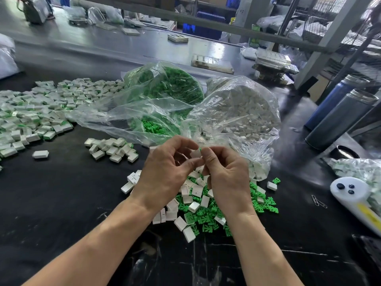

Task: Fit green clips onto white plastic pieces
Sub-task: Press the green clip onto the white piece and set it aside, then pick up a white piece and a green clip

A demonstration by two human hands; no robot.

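White piece (195,154) pinched between left hand (165,172) and right hand (226,176) fingertips above the loose pile (198,205); clip (200,149) just showing at its right top edge, nearer right fingers

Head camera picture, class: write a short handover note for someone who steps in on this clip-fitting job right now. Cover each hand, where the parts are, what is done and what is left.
Left hand: fingers curled, pinching the white piece from the left.
Right hand: pinching the same piece, with a sliver of green clip showing at its top edge.
Loose white pieces and green clips lie mixed on the table under the hands.
Stock: bag of green clips, bag of white pieces.
Done: large pile of fitted pieces at far left, smaller pile nearer.
Left: seat this clip, then work through the loose parts and both bags.
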